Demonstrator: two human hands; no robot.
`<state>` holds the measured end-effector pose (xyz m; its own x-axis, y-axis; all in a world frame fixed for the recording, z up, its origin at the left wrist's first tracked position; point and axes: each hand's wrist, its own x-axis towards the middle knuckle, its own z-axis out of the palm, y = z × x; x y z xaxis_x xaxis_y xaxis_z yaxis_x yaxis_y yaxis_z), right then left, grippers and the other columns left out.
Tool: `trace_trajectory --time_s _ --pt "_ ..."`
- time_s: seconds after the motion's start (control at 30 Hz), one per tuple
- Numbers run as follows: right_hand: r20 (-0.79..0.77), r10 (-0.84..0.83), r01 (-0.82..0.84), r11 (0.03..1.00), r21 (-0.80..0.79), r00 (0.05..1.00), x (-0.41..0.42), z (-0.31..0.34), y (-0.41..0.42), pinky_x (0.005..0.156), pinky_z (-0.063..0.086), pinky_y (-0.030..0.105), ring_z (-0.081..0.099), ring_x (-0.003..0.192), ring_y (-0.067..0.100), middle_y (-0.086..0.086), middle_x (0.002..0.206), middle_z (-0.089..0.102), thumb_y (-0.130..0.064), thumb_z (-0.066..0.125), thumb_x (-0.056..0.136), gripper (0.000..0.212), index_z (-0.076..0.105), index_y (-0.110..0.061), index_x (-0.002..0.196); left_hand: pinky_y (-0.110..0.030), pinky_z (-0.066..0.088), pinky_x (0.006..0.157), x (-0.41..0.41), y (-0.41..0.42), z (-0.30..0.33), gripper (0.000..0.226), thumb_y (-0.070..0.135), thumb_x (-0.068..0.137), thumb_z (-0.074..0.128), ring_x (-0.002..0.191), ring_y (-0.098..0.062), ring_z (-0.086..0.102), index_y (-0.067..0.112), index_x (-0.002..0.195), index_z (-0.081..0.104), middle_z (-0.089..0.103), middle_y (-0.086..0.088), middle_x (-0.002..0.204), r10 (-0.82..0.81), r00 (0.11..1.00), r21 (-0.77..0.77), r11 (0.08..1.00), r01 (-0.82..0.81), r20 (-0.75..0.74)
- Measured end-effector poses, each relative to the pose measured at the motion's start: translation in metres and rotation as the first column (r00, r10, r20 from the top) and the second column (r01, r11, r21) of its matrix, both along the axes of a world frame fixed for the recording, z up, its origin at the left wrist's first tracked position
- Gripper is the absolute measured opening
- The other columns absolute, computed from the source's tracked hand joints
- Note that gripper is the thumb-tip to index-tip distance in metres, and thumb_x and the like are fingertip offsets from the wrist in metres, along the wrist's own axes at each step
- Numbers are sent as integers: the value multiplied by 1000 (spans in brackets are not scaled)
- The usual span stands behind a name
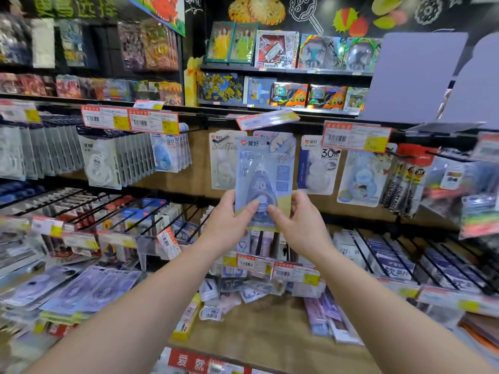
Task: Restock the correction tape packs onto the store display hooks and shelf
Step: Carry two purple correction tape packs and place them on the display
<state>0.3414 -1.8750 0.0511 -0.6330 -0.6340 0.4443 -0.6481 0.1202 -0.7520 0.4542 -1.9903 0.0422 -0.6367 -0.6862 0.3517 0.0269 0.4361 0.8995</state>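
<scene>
I hold a blue correction tape pack (pixel 266 174) upright in front of the pegboard display. My left hand (pixel 229 221) grips its lower left edge, thumb on the front. My right hand (pixel 299 224) pinches the lower right edge. The pack's top sits at a black display hook (pixel 270 143) under a tilted price tag (pixel 267 119), with a similar pack (pixel 272 137) just behind it. A white correction tape pack (pixel 221 160) hangs to the left and a 30m pack (pixel 318 166) to the right. More packs (pixel 251 291) lie loose on the wooden shelf (pixel 259 327) below.
Full rows of hanging packs (pixel 94 157) fill the hooks at left. Long black wire hooks (pixel 405 255) with stationery stick out at lower right and lower left. Toy boxes (pixel 283 49) line the upper shelves. Flat blister packs (pixel 81 290) are piled at lower left.
</scene>
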Motion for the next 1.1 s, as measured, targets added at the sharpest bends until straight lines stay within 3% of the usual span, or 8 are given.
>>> trace_trajectory --time_s 0.17,0.37,0.47,0.63,0.73,0.83,0.93,1.1 --pt "27 2 -1 1000 -21 1000 -5 -3 -3 78 56 33 66 89 10 -8 97 69 -38 66 91 30 54 -18 111 -20 50 59 -4 -2 1 31 48 95 55 94 -7 63 33 122 49 63 12 109 -1 1000 9 1000 0 18" --pt "24 -18 18 1000 -18 1000 -15 -7 -8 62 46 19 63 81 5 -10 90 66 -38 63 93 27 54 -18 108 -30 57 76 -15 -12 -2 43 46 95 56 103 -10 61 27 132 47 61 10 117 -18 996 41 999 15 85" --pt "19 -34 33 997 68 999 -25 -13 -14 55 35 18 53 70 2 -14 79 57 -44 57 96 24 54 -21 104 -28 51 71 -22 -18 -9 44 42 94 60 95 -13 65 24 131 45 62 8 106 36 993 66 997 -44 115" --pt "-71 -82 94 980 174 994 -45 -20 -31 57 38 26 54 70 7 -12 77 57 -52 52 96 31 56 -22 100 -29 36 60 -39 -35 -15 34 47 95 56 83 -14 54 20 115 53 57 9 92 216 949 -282 948 -147 229" --pt "-183 -141 181 957 226 973 -57 -21 -44 52 33 31 50 66 13 -8 74 52 -55 46 97 35 46 -21 89 -32 27 51 -52 -49 -19 37 55 94 50 72 -20 49 18 102 47 47 7 75 324 910 -449 874 -185 257" --pt "-206 -170 220 941 256 964 -69 -21 -56 57 34 34 52 72 21 -4 76 53 -56 44 97 38 42 -19 89 -34 32 54 -68 -61 -21 41 59 94 46 74 -27 55 19 99 41 56 -1 78 385 877 -501 841 -206 286" --pt "-187 -191 237 933 270 964 -83 -20 -68 64 38 35 55 80 23 -2 85 58 -57 42 97 38 45 -20 94 -36 41 61 -84 -70 -22 49 62 94 44 83 -30 61 16 112 44 64 -8 90 394 865 -491 846 -208 312" --pt "-236 -217 281 917 284 947 -102 -22 -82 62 38 36 58 80 30 4 84 60 -58 40 98 43 43 -15 94 -34 40 65 -104 -81 -21 55 64 92 45 94 -32 62 13 113 55 66 -10 99 393 858 -449 865 -224 330"
